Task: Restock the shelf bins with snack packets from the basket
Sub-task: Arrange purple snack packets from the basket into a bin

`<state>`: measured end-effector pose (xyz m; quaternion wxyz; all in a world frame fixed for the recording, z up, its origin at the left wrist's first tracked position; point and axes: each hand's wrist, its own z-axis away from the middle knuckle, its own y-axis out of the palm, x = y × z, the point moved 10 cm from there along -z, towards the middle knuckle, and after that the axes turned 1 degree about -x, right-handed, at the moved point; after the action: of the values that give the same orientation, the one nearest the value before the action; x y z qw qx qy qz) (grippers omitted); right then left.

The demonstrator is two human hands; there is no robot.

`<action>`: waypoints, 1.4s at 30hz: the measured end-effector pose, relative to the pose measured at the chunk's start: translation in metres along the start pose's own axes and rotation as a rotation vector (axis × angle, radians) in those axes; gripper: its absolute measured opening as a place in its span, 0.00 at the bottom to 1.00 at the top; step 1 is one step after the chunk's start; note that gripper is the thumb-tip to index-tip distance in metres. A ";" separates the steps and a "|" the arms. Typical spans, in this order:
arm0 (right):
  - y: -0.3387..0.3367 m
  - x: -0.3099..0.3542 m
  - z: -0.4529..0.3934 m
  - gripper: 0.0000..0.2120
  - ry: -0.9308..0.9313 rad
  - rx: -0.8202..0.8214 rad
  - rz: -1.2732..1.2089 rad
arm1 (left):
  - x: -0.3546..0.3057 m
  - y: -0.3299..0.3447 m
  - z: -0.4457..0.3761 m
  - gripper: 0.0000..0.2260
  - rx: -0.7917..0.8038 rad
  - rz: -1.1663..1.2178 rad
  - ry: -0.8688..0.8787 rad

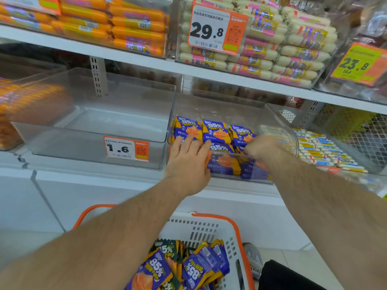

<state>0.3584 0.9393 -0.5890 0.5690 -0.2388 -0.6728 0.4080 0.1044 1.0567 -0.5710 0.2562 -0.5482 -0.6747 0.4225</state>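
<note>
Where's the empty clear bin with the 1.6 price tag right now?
In the head view, the empty clear bin sits on the lower shelf, left of centre, directly left of the bin of purple packets that both hands reach into.

L hand [188, 158] flat, fingers straight & spread; R hand [261, 148] curled, both arms extended fwd

Two white shelves here: upper shelf [129, 57] carrying clear bins of orange sausages [134, 28] and white-pink sausages [293, 49]. Lower shelf [94, 170] holding an empty clear bin [100, 143], then a bin [234, 176] with purple packets [215, 130] inside
</note>
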 end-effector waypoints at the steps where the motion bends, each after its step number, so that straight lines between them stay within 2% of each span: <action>1: -0.022 0.020 0.027 0.14 -0.077 -0.139 0.106 | -0.001 -0.004 0.004 0.33 -0.016 0.063 0.027; 3: -0.068 0.061 0.086 0.13 -0.382 -0.615 0.208 | -0.003 -0.010 0.026 0.33 -0.054 0.174 0.089; 4: -0.073 0.074 0.116 0.13 -0.566 -0.769 0.190 | -0.003 -0.010 0.041 0.33 -0.065 0.214 0.110; 5: -0.066 0.081 0.144 0.13 -0.735 -0.849 0.179 | 0.001 -0.004 0.060 0.32 -0.059 0.263 0.103; 7: -0.026 0.087 0.184 0.13 -0.984 -0.797 0.144 | 0.015 0.022 0.098 0.28 0.102 0.415 -0.033; 9: 0.020 0.092 0.219 0.11 -1.109 -0.624 0.096 | 0.030 0.059 0.138 0.24 0.346 0.528 -0.238; 11: 0.082 0.081 0.235 0.10 -1.095 -0.341 0.107 | 0.038 0.087 0.175 0.21 0.511 0.593 -0.377; 12: 0.118 0.069 0.239 0.10 -1.031 -0.176 0.152 | 0.040 0.096 0.190 0.19 0.562 0.633 -0.426; 14: 0.186 0.032 0.243 0.09 -0.826 0.166 0.258 | 0.042 0.109 0.216 0.16 0.639 0.663 -0.494; 16: 0.236 -0.017 0.253 0.05 -0.530 0.455 0.330 | 0.046 0.117 0.237 0.14 0.690 0.669 -0.556; 18: 0.264 -0.057 0.272 0.09 -0.369 0.618 0.404 | 0.052 0.124 0.255 0.14 0.718 0.677 -0.622; 20: 0.281 -0.090 0.289 0.04 -0.354 0.716 0.575 | 0.059 0.130 0.268 0.14 0.748 0.657 -0.659; 23: 0.298 -0.133 0.292 0.32 -0.408 0.782 0.797 | 0.067 0.137 0.283 0.12 0.794 0.628 -0.686; 25: 0.303 -0.144 0.287 0.39 -0.419 0.795 0.826 | 0.071 0.139 0.287 0.12 0.808 0.613 -0.709; 27: 0.309 -0.151 0.283 0.41 -0.409 0.800 0.830 | 0.072 0.141 0.287 0.12 0.810 0.597 -0.726; 31: 0.313 -0.160 0.277 0.41 -0.339 0.804 0.852 | 0.062 0.144 0.281 0.12 0.820 0.593 -0.698; 34: 0.310 -0.156 0.276 0.39 -0.352 0.770 0.881 | 0.055 0.145 0.280 0.12 0.828 0.584 -0.695; 36: 0.308 -0.151 0.277 0.32 -0.404 0.725 0.917 | 0.051 0.145 0.281 0.12 0.829 0.586 -0.700; 42: 0.283 -0.122 0.286 0.11 -0.501 0.725 0.972 | 0.045 0.139 0.279 0.10 0.797 0.638 -0.718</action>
<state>0.0722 0.9211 -0.8968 0.1901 -0.2065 -0.4204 0.8629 -0.0611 1.0248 -0.8374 0.0596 -0.4090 -0.3124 0.8553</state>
